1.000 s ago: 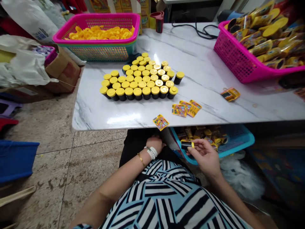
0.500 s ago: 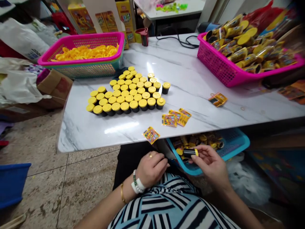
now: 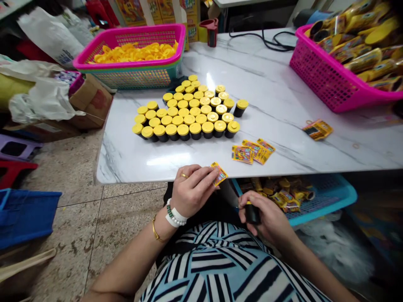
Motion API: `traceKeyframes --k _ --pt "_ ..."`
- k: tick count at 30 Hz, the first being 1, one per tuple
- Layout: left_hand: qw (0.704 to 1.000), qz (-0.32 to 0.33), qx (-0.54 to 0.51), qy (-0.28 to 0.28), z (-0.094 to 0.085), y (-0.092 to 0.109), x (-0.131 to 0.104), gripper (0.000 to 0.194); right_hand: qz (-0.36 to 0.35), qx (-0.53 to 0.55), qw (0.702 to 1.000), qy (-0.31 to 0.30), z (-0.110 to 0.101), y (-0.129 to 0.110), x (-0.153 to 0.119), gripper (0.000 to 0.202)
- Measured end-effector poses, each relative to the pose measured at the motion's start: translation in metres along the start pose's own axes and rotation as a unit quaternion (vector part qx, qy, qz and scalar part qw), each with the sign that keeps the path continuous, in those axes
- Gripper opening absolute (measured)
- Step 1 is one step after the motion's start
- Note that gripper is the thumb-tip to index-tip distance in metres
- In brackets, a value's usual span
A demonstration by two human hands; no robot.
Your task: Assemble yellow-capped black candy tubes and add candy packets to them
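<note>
My left hand (image 3: pixel 193 188) is at the table's front edge, its fingers on a small printed yellow packet (image 3: pixel 219 174). Below the edge, my right hand (image 3: pixel 264 214) is closed round a black canister (image 3: pixel 252 214) with a yellow lid, mostly covered by the fingers. Several black canisters with yellow lids (image 3: pixel 189 119) stand packed together on the marble-patterned table (image 3: pixel 132 165). One canister (image 3: pixel 241 108) stands slightly apart at their right. More printed packets (image 3: pixel 242 154) lie overlapping between the canisters and the front edge.
A pink basket (image 3: pixel 129 63) of yellow pieces sits at the back left. Another pink basket (image 3: pixel 327 79), heaped with wrapped canisters, is at the right. Beneath the table edge is a blue basket (image 3: pixel 341 197) of wrapped pieces. A black cable (image 3: pixel 264 41) lies at the back.
My left hand has moved up from my lap onto the packet at the table edge. My right hand has drawn the canister away from the blue basket and turned it. The camera view has shifted.
</note>
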State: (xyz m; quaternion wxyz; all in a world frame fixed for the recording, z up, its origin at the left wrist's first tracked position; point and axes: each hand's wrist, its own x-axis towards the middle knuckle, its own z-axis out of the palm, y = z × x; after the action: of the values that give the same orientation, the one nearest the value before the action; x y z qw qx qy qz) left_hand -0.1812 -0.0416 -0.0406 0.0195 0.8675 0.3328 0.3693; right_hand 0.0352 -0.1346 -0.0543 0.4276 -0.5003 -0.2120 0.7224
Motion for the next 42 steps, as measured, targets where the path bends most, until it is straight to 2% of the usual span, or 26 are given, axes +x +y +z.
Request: traceKeyframes --k 3,5,8,10,12,15,16,18,20,22,26,30,33,36,40,42 --pt "1.0 -0.003 -0.012 0.011 0.001 0.003 0.007 0.027 0.032 -0.047 0.998 -0.018 0.012 0.002 0.006 0.034" --pt "0.999 -0.001 -0.025 0.039 -0.001 0.006 0.007 0.024 0.034 -0.06 0.997 -0.018 0.018 0.001 0.008 0.034" --pt "0.997 0.032 -0.012 0.075 -0.013 0.016 -0.003 0.029 0.017 -0.046 0.998 -0.043 0.023 -0.003 0.007 0.038" --pt "0.995 0.073 0.002 0.066 -0.022 0.023 -0.014 0.03 0.006 -0.034 0.996 -0.082 0.024 -0.003 0.006 0.044" --pt "0.993 0.109 0.007 0.034 -0.027 0.028 -0.024 0.026 0.007 -0.044 0.993 -0.112 0.025 -0.003 0.006 0.045" --pt "0.994 0.108 -0.012 0.01 -0.026 0.035 -0.036 0.023 0.003 -0.086 0.992 -0.091 0.031 -0.002 0.008 0.034" --pt "0.996 0.081 -0.026 0.021 -0.024 0.037 -0.04 0.023 -0.017 -0.103 0.992 -0.068 0.034 -0.003 0.01 0.031" --pt "0.996 -0.014 -0.073 0.057 -0.022 0.043 -0.046 0.024 -0.084 -0.141 0.986 -0.015 0.037 -0.002 0.013 0.029" --pt "0.98 -0.117 -0.144 0.078 -0.021 0.048 -0.052 0.022 -0.144 -0.179 0.973 0.033 0.038 -0.001 0.016 0.029" --pt "0.957 -0.177 -0.216 0.075 -0.022 0.054 -0.055 0.019 -0.168 -0.203 0.963 0.064 0.039 0.003 0.018 0.032" --pt "0.924 -0.252 -0.277 0.081 -0.023 0.06 -0.056 0.019 -0.177 -0.23 0.955 0.069 0.041 0.012 0.017 0.033" --pt "0.884 -0.349 -0.304 0.063 -0.022 0.062 -0.051 0.015 -0.221 -0.254 0.939 0.066 0.044 0.017 0.015 0.034" --pt "0.841 -0.42 -0.339 0.04 -0.021 0.06 -0.048 0.015 -0.266 -0.287 0.918 0.062 0.047 0.019 0.015 0.031" --pt "0.782 -0.482 -0.393 0.028 -0.017 0.059 -0.049 0.016 -0.32 -0.317 0.891 0.058 0.049 0.023 0.016 0.024" --pt "0.733 -0.538 -0.412 0.06 -0.011 0.059 -0.055 0.015 -0.366 -0.35 0.86 0.061 0.051 0.033 0.022 0.015" --pt "0.695 -0.581 -0.418 0.067 -0.009 0.061 -0.058 0.018 -0.376 -0.363 0.85 0.063 0.053 0.038 0.024 0.013"
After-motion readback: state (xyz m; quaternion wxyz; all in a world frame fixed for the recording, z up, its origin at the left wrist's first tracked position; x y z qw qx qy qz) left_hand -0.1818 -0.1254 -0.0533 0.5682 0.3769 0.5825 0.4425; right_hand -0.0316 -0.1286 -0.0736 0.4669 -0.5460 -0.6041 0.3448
